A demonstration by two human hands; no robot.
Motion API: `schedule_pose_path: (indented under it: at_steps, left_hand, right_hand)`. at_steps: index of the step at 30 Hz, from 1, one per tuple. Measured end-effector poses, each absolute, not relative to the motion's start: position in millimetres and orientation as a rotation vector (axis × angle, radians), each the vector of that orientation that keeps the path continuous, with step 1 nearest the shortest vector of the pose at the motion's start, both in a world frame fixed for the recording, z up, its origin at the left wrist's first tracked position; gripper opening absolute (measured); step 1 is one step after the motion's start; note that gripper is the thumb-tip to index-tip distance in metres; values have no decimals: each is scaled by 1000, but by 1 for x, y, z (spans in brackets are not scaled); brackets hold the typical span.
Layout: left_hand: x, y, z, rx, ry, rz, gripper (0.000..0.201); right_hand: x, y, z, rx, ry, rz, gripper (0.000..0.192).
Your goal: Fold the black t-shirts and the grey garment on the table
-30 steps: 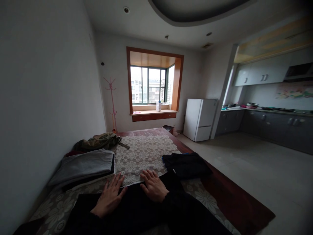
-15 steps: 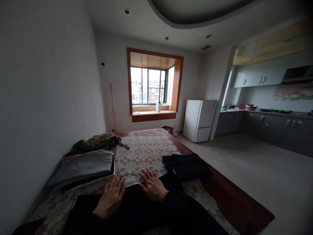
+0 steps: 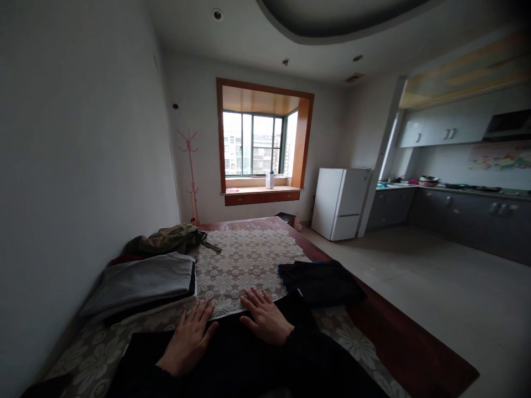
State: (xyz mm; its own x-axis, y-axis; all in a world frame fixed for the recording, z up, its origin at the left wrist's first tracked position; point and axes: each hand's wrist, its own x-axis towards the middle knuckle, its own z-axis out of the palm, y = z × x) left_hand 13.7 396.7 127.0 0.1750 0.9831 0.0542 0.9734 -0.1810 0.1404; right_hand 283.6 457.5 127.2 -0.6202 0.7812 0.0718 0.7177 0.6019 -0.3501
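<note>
My left hand [image 3: 188, 340] and my right hand [image 3: 265, 316] lie flat, palms down and fingers spread, on a black garment [image 3: 236, 354] spread over the near end of a lace floral cloth [image 3: 244, 265] on a wooden table [image 3: 398, 348]. Both hands rest near the garment's far edge and hold nothing. A folded black garment [image 3: 319, 282] lies just right of my right hand. A stack of folded clothes with a grey piece on top [image 3: 145, 282] sits left of my left hand.
An olive-green crumpled garment [image 3: 170, 239] lies behind the grey stack by the left wall. Beyond the table are a bay window [image 3: 253, 145], a pink coat stand [image 3: 191, 171], a white fridge [image 3: 342, 202] and kitchen counters [image 3: 464, 210]. Tiled floor lies to the right.
Both hands have stayed flat on the black garment, shifting only slightly; the view has drifted a little.
</note>
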Motion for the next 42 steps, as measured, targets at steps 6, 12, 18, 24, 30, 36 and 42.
schedule_pose_path:
  at_steps: [6,12,18,24,30,36,42]
  left_hand:
    - [14,394,130,2350,1957,200,63]
    - [15,393,130,2344,1968,165,63]
    - [15,393,129,2346,1960,192,63]
    - [15,390,130,2357,1953,177,64]
    - [14,391,128,2370,1952,196,62]
    - [16,389,132,2340,1953,186,63]
    - [16,389,134,2331,1916,247,60]
  right_hand:
    - [288,454,127,-1230,-2603,405,68]
    - [288,455,127,-1227,-2615,412,70]
    - [288,455,126,-1225,-2610,414,70]
    - [288,455,126,-1228,-2608,416,68]
    - [287,454,126,-1239,-2601,420,67]
    - [288,453,128,-1235,-2611,426,68]
    - [287,451,130,-1220,-2579,438,63]
